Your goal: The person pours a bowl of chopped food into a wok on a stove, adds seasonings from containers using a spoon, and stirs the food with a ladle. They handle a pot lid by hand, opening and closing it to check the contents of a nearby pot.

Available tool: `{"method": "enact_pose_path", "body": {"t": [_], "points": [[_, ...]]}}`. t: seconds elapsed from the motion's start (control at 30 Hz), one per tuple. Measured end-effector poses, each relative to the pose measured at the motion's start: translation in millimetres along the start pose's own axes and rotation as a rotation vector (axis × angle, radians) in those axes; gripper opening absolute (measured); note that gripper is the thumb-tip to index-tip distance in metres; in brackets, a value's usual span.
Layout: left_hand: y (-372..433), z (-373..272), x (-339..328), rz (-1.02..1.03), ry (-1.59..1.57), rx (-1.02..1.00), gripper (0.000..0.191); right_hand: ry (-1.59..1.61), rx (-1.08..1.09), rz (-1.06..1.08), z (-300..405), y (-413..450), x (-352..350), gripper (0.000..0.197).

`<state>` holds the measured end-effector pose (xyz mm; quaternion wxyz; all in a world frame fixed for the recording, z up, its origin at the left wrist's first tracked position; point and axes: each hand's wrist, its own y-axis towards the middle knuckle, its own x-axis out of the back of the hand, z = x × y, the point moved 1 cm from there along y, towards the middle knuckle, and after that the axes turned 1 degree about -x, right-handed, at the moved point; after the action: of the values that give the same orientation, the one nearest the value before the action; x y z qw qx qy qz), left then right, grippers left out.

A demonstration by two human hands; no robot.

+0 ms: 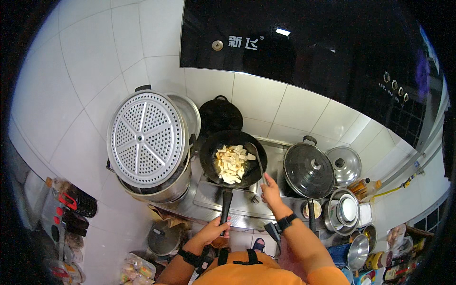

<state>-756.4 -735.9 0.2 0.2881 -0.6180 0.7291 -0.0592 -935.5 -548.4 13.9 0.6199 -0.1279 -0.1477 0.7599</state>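
A black wok [210,171] stands over the stove's left burner, and pale tofu-like pieces [231,164] lie heaped in its middle. My left hand [215,229] grips the wok's long black handle [226,205] near its end. In my right hand [272,192] is the handle of a metal cooking spatula or ladle [260,164]; its head rests inside the wok at the right of the pieces. Each wrist wears a black band.
Left of the wok stands a large metal pot [160,194] topped by a perforated steamer tray [140,138]. A black pan [221,115] is behind. At right are a glass-lidded pan [309,171], a metal lid [343,165] and stacked bowls [331,221]. A black range hood [302,46] hangs above.
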Motion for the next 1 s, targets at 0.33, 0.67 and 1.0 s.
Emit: {"method": "enact_pose_path", "body": {"t": [0.33,0.67,1.0], "points": [[2,-2,-3,0.025,0.05,0.003,0.043,-0.587,0.3,0.208,-2,-20,1,0.046],[7,7,3,0.037,0.026,0.001,0.044,-0.615,0.282,0.337,60,-129,50,0.047],[7,7,-3,0.002,0.036,-0.043,0.028,-0.702,0.244,0.028,-7,-82,23,0.045]]}}
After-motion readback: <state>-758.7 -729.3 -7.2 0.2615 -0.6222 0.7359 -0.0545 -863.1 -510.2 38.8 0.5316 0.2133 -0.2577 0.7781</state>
